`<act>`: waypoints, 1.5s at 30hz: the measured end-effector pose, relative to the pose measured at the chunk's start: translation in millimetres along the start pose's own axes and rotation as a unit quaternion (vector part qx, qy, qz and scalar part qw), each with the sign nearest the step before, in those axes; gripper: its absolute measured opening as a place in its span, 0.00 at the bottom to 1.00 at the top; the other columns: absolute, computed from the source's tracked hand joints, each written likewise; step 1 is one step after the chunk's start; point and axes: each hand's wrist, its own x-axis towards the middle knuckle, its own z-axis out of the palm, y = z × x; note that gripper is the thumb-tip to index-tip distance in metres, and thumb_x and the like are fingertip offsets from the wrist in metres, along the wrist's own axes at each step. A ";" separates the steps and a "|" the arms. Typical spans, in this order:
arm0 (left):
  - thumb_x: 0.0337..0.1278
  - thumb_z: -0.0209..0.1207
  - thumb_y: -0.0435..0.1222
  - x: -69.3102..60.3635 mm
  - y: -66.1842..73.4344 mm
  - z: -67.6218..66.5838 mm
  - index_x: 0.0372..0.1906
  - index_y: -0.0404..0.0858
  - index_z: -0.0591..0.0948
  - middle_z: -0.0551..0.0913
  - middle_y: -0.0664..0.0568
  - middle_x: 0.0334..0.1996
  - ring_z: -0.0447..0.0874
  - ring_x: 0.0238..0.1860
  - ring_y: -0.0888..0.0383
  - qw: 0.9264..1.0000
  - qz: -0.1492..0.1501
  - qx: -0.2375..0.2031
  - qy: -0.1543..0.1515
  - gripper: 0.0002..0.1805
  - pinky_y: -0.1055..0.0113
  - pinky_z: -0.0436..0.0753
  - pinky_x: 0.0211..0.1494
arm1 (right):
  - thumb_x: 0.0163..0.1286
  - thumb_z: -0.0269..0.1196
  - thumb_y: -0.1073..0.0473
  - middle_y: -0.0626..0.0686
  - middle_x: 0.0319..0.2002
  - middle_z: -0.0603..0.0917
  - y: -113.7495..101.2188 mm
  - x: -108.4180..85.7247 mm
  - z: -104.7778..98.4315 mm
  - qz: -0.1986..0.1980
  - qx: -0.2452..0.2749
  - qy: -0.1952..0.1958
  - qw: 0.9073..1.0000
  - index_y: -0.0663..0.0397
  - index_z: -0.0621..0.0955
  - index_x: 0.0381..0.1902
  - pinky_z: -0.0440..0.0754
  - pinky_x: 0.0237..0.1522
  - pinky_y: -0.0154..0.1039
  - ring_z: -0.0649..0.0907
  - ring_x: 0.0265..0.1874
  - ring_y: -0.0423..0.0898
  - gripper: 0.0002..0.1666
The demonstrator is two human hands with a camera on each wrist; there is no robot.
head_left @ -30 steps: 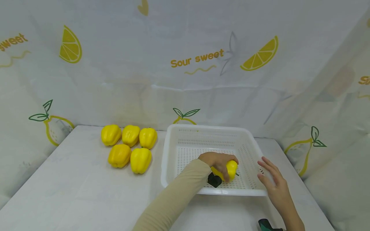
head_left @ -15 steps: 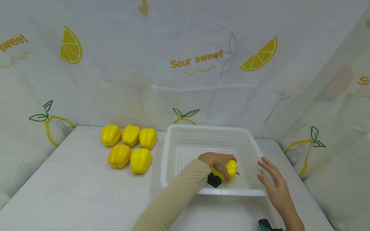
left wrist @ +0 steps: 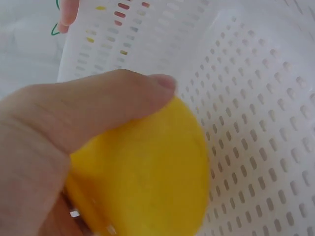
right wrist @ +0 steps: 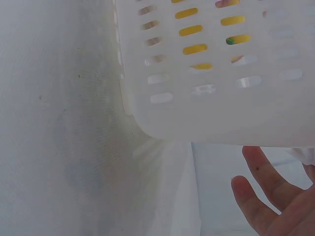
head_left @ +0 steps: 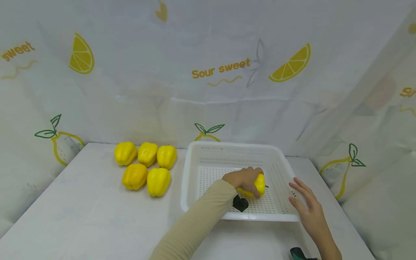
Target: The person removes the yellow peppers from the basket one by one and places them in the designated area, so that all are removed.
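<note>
Inside the white plastic basket point(head_left: 234, 216), my left hand point(head_left: 243, 179) grips a yellow bell pepper point(head_left: 260, 185), its green stem pointing right. In the left wrist view the thumb lies across the top of the pepper point(left wrist: 157, 167), beside the basket's slotted wall and floor; the other fingers are mostly hidden. My right hand point(head_left: 309, 209) is at the basket's right side, fingers spread and fairly straight, holding nothing. From the right wrist view, a fingertip of that hand point(right wrist: 275, 196) reaches the basket's rim; I cannot tell how firmly it touches.
Several yellow bell peppers point(head_left: 158, 181) lie grouped on the white table point(head_left: 97, 209), left of the basket. A white curtain point(head_left: 136, 79) printed with lemons hangs behind the table. Black devices point(head_left: 240, 203) sit at both wrists.
My left hand and the bell pepper have shifted slightly toward the far side of the basket, and the pepper has turned a little. The right hand has stayed in place.
</note>
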 end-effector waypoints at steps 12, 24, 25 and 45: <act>0.49 0.71 0.49 2.9 7.2 -6.0 0.72 0.56 0.63 0.73 0.57 0.57 0.70 0.49 0.62 0.995 0.022 0.034 0.092 0.44 0.70 0.75 0.47 | 0.75 0.56 0.61 0.52 0.78 0.58 -1.7 1.7 1.7 0.002 0.007 -0.002 1.000 0.61 0.71 0.68 0.44 0.76 0.65 0.51 0.63 0.11 0.26; 0.48 0.73 0.45 -5.1 7.3 -16.4 0.70 0.53 0.64 0.72 0.56 0.58 0.70 0.50 0.61 0.989 0.034 0.069 0.124 0.43 0.69 0.76 0.51 | 0.75 0.56 0.61 0.38 0.76 0.57 -2.1 1.4 -0.6 0.002 0.004 0.000 1.000 0.61 0.70 0.68 0.44 0.75 0.66 0.51 0.65 0.14 0.26; 0.48 0.73 0.46 -6.3 7.3 -17.9 0.70 0.53 0.64 0.72 0.56 0.59 0.70 0.51 0.60 0.988 0.035 0.073 0.129 0.43 0.69 0.76 0.52 | 0.75 0.56 0.61 0.37 0.76 0.57 -2.0 1.4 -0.7 0.003 0.003 0.001 1.000 0.61 0.70 0.69 0.43 0.76 0.65 0.51 0.65 0.14 0.26; 0.51 0.70 0.47 -40.7 -0.9 -31.9 0.73 0.53 0.64 0.73 0.55 0.62 0.73 0.51 0.61 0.985 0.056 0.075 0.148 0.43 0.70 0.77 0.47 | 0.73 0.58 0.63 0.34 0.73 0.62 3.3 3.2 1.2 -0.037 -0.009 0.020 0.999 0.63 0.73 0.65 0.48 0.58 0.10 0.54 0.64 0.13 0.24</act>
